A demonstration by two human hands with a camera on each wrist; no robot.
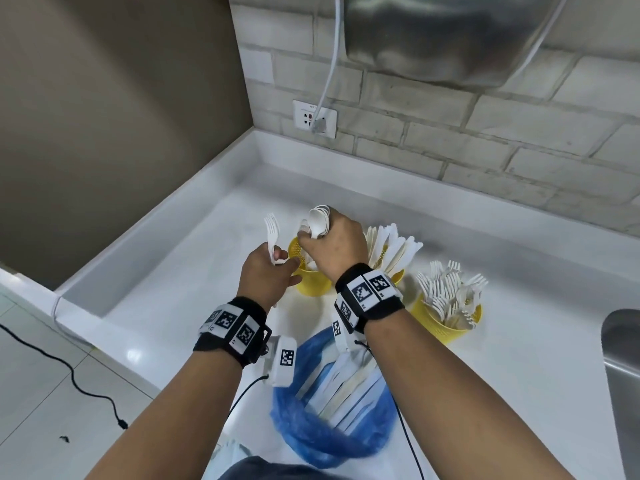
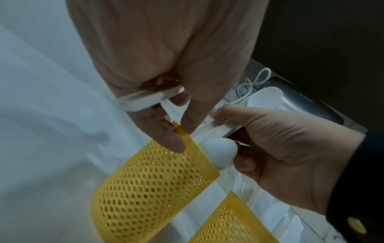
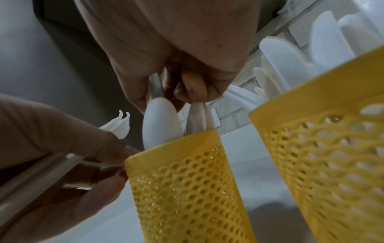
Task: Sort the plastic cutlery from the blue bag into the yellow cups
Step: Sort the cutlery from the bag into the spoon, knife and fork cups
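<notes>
My right hand point(image 1: 313, 239) grips a bunch of white plastic spoons point(image 1: 318, 221), bowls up, right over the left yellow mesh cup point(image 1: 310, 280). In the right wrist view the spoons point(image 3: 160, 123) dip into that cup point(image 3: 182, 180). My left hand point(image 1: 284, 263) holds white forks point(image 1: 272, 233) by the handles. One of its fingertips point(image 2: 172, 143) touches the cup's rim point(image 2: 199, 156). The middle cup point(image 1: 398, 277) is full of knives point(image 1: 394, 249). The right cup point(image 1: 446, 322) is full of forks. The blue bag point(image 1: 311, 434) lies open under my wrists with several white pieces inside.
A steel sink point(image 1: 623, 358) cuts into the counter at the right edge. A wall socket point(image 1: 314, 118) with a white cable is at the back, under a steel housing point(image 1: 433, 36). The counter's raised lip point(image 1: 145, 233) runs along the left.
</notes>
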